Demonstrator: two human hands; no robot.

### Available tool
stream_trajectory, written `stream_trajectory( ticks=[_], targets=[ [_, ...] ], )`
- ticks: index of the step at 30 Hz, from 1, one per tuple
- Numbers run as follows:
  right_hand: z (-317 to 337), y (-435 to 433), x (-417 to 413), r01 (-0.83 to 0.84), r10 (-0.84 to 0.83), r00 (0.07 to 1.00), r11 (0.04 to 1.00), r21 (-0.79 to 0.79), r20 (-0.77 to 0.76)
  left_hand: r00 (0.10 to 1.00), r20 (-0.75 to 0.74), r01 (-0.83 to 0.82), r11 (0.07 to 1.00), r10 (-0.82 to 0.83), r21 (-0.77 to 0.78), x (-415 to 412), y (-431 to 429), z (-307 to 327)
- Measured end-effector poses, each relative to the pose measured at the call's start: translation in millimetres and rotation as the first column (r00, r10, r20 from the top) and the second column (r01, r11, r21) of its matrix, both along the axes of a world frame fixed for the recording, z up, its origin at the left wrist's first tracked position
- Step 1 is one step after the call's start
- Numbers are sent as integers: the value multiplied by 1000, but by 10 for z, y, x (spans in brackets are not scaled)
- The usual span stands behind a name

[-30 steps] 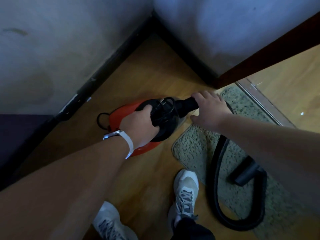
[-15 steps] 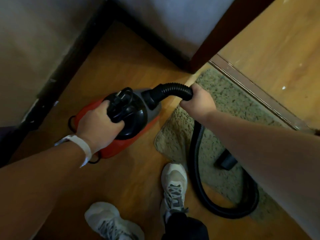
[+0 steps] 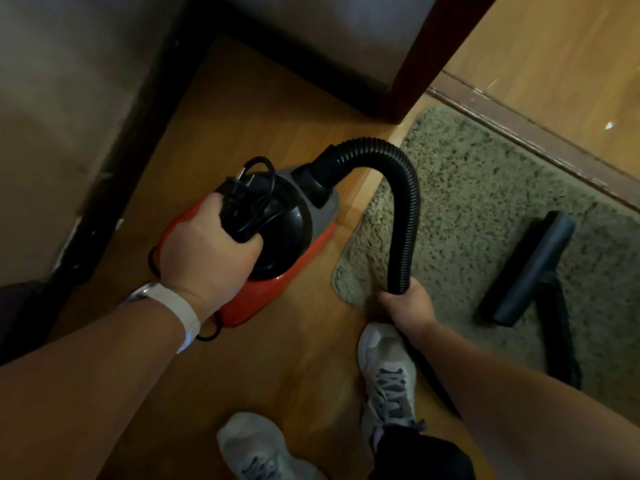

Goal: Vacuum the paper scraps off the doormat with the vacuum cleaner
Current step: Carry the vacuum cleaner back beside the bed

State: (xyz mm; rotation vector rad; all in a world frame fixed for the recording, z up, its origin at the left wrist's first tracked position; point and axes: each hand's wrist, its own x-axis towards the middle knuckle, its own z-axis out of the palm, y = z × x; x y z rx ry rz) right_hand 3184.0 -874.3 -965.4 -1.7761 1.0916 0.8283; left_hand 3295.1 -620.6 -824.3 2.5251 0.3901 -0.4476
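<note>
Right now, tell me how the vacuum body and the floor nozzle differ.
Colour: the vacuum body is red and grey with a black top; the floor nozzle is all black.
Place: the vacuum body is over the wooden floor; the floor nozzle lies on the doormat.
Hold: the left hand grips the vacuum body; no hand touches the floor nozzle.
Both have black parts.

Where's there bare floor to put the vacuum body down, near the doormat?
Bare wood floor runs from the vacuum cleaner up into the corner, bordered by the dark skirting board. On the doormat, a free strip lies between the hose and the nozzle. Crowded: the mat's near corner, with the right hand, hose and shoes.
</note>
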Motion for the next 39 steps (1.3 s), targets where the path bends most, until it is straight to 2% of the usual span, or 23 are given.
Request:
stream_trajectory(
  ticks=[3, 6, 11, 14, 18, 24, 32, 36, 39],
  targets=[
    [85, 81, -3, 38, -35, 999, 997, -74, 40, 1000, 2, 14, 1000, -14, -10, 0, -3, 16],
    [333, 102, 62, 103, -94, 992, 988, -111, 82, 998, -58, 16, 1000, -17, -7, 20, -5, 55],
    [853, -26, 88, 37, -21, 994, 988, -151, 108, 960, -272, 47, 995, -69, -90, 171, 71, 261],
    [1135, -40, 160, 30, -6, 989, 987, -161, 151, 974, -221, 31, 994, -54, -104, 103, 89, 462],
    [1618, 80, 256, 129, -89, 964, 981, -146, 249, 995, -102, -15, 986, -1, -164, -14, -60, 853],
    [2631, -17, 411, 230, -157, 932, 952, -199, 326, 995, -85, -74, 960, 53, -270, -81, -227, 1756],
    [4440, -451, 621, 58, 65, 955, 916, -398, 289, 995, -104, -34, 947, 0, -318, -36, -391, 3290],
    [5316, -641, 571, 52, 104, 942, 895, -443, 320, 991, -113, 29, 929, -76, -369, -26, -432, 4072],
    [5982, -816, 564, 76, 123, 915, 884, -461, 385, 990, -67, 89, 912, -126, -400, -10, -475, 4612]
  ],
)
